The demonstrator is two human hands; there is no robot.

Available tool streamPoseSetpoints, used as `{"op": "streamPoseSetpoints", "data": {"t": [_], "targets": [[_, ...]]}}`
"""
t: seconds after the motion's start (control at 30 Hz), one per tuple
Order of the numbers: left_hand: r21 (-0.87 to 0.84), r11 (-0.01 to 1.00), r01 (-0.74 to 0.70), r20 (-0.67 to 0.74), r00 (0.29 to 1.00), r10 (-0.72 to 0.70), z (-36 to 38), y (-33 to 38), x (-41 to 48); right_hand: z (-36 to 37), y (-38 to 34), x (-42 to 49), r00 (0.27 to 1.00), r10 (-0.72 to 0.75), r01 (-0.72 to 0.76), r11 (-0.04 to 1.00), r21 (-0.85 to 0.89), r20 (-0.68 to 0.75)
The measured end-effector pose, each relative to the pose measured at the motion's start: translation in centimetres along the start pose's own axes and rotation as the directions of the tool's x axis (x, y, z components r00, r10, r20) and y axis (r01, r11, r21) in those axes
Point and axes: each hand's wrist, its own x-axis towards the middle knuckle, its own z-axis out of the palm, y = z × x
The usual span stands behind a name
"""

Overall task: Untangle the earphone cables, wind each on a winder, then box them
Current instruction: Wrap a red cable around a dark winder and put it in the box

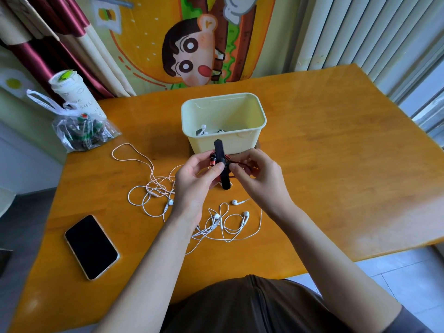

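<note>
While a dark phone (92,247) is left at the near left of the tabletop (72,296) and white earphone cables (156,188) are strewn beside it, a black winder (222,164) is gripped by the left hand (197,179) just before the cream box (223,140), and a red-black cable (237,162) is pinched by the right hand (254,174).

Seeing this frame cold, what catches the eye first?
At centre, the left hand grips a flat black plastic winder while the right hand pinches a red-and-black braided earphone cable at it. Just behind stands an open pale yellow plastic box, and tangled white earphone cables sprawl on the orange wooden table below the hands.
</note>
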Motion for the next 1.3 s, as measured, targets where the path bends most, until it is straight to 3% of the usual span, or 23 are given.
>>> {"op": "streamPoseSetpoints", "data": {"t": [0.23,0.5,0.67,1.07,1.3], "targets": [[-0.006,1.0,0.008,0.003,1.0,-0.008,-0.1,0.2,-0.1,0.5,-0.1,0.2,0.994,0.107,-0.111,0.986,0.125,0.038],[-0.015,1.0,-0.002,0.016,1.0,0.002,0.2,0.5,-0.1,0.4,0.1,0.7,0.986,0.154,-0.161,0.976,0.149,0.056],[0.0,1.0,-0.008,0.018,1.0,0.008,0.5,0.6,0.0,0.6,-0.5,0.7,0.969,0.206,-0.237,0.933,0.271,0.137],[0.029,1.0,0.004,-0.01,1.0,-0.004,0.3,0.6,0.1,0.6,-0.7,0.8,0.981,0.139,-0.165,0.966,0.197,0.138],[0.006,1.0,-0.013,0.026,1.0,0.013,0.0,0.7,0.2,0.7,-1.0,0.7,0.979,0.16,-0.197,0.897,0.395,0.124]]}}
